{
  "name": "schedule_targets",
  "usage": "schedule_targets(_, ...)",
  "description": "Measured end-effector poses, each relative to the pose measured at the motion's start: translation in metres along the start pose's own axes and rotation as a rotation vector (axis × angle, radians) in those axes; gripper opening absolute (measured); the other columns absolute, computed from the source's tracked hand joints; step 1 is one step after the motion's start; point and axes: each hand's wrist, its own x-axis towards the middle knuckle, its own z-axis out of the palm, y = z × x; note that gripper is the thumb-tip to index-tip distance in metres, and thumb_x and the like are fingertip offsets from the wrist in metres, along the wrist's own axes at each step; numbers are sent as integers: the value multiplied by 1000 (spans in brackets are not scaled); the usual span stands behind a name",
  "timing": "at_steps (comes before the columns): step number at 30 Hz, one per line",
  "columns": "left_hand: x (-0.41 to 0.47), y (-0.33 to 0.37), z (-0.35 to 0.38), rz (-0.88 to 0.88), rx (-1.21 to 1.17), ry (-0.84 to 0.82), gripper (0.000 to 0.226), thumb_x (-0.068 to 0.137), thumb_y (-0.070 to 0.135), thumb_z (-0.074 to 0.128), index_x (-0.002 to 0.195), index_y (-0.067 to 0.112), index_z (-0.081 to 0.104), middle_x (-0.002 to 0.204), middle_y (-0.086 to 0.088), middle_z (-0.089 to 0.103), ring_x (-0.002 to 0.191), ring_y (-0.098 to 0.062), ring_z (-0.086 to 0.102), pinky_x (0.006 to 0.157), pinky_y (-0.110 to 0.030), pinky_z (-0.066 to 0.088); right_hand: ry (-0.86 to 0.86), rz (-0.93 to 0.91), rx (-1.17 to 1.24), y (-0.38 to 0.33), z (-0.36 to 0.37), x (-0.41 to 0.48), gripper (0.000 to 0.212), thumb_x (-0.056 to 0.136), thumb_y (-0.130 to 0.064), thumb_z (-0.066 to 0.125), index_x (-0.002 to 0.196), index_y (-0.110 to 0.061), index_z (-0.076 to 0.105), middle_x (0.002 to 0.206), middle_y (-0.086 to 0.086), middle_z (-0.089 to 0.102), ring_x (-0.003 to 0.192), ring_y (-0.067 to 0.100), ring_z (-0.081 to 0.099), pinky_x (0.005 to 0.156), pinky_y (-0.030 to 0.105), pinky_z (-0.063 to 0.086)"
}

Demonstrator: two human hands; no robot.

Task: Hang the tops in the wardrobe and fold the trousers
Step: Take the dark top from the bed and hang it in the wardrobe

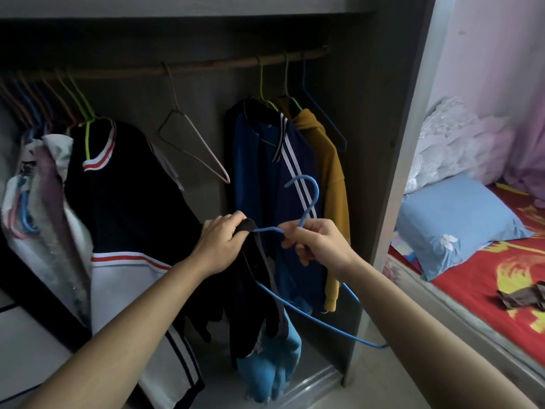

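I hold a blue hanger (306, 202) in front of the open wardrobe. My right hand (317, 245) grips it at the neck, just below its hook. My left hand (222, 243) pinches the shoulder of a black top (256, 296) over the hanger's left arm. The top droops from there down toward the wardrobe floor. The hanger's lower bar (324, 320) runs out to the right, bare. The wardrobe rail (206, 67) is above, with an empty pink hanger (194, 149) at its middle.
On the rail hang a black and white jersey (126, 208) at the left and blue (265, 184) and mustard (333, 178) tops at the right. A bed (472, 290) stands to the right with a blue pillow (454, 222) and a small dark garment (522, 298).
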Motion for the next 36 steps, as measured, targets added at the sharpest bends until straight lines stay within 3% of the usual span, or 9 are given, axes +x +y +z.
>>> schedule_targets(2, 5, 1, -4, -103, -43, 31, 21, 96, 39, 43, 90, 22, 55, 78, 7, 59, 91, -28, 60, 88, -42, 42, 58, -112, -90, 2, -8, -3, 21, 99, -24, 61, 113, -13, 71, 94, 8, 75, 63, 18, 61, 65, 32, 56)
schedule_targets(5, 7, 5, -5, -278, -117, 24, 17, 100, 30, 45, 89, 19, 52, 71, 6, 57, 94, -28, 59, 95, -40, 39, 200, -254, -431, 16, -24, -6, 27, 104, -35, 50, 112, -20, 71, 89, -4, 75, 65, 15, 66, 69, 31, 57)
schedule_targets(13, 12, 56, 18, -205, -305, -44, 21, 100, 32, 37, 84, 20, 45, 79, 3, 54, 94, -36, 57, 88, -46, 45, 207, -352, -531, 36, -8, -7, 23, 101, -33, 56, 111, -22, 73, 84, -8, 68, 71, 6, 64, 68, 20, 53)
schedule_targets(17, 12, 65, 19, -174, -197, -25, 22, 102, 30, 36, 92, 13, 46, 84, -5, 60, 92, -35, 57, 88, -45, 44, 526, -403, -657, 51, -14, -12, 22, 93, -41, 66, 112, -30, 69, 102, -13, 55, 94, 1, 53, 82, 17, 43)
schedule_targets(21, 16, 56, 23, -267, -288, 20, 21, 99, 25, 36, 80, 19, 42, 74, 2, 52, 91, -36, 56, 85, -44, 43, 707, -550, -845, 69, -13, -30, 19, 90, -43, 69, 91, -25, 61, 86, -11, 49, 73, 7, 50, 64, 26, 43)
schedule_targets(25, 19, 53, 21, -313, -368, 44, 23, 95, 19, 36, 73, 21, 39, 69, 3, 47, 78, -28, 49, 81, -43, 40, 356, -132, -1099, 101, -9, -43, 55, 79, -79, 51, 95, -26, 54, 88, -8, 57, 77, 16, 61, 63, 35, 48)
schedule_targets(28, 20, 53, 16, -324, -428, 51, 20, 97, 17, 36, 79, 14, 45, 70, 4, 46, 71, -18, 45, 75, -38, 36, 153, 192, -1191, 133, -17, -41, 52, 84, -63, 58, 114, -20, 56, 108, 2, 59, 99, 26, 62, 71, 35, 46)
schedule_targets(30, 20, 51, 11, -306, -480, 58, 20, 96, 19, 36, 79, 14, 45, 71, 4, 45, 69, -14, 42, 71, -35, 35, 185, 193, -1066, 143, -26, -39, 25, 94, -38, 56, 104, -19, 67, 102, 4, 68, 98, 28, 65, 71, 32, 45)
schedule_targets(36, 14, 34, 4, -270, -561, 56, 17, 79, 32, 29, 73, 19, 38, 74, 4, 40, 69, -12, 36, 71, -32, 33, 383, 304, -475, 135, -49, -27, 14, 94, -19, 59, 80, -20, 62, 79, 0, 66, 77, 21, 66, 63, 27, 50)
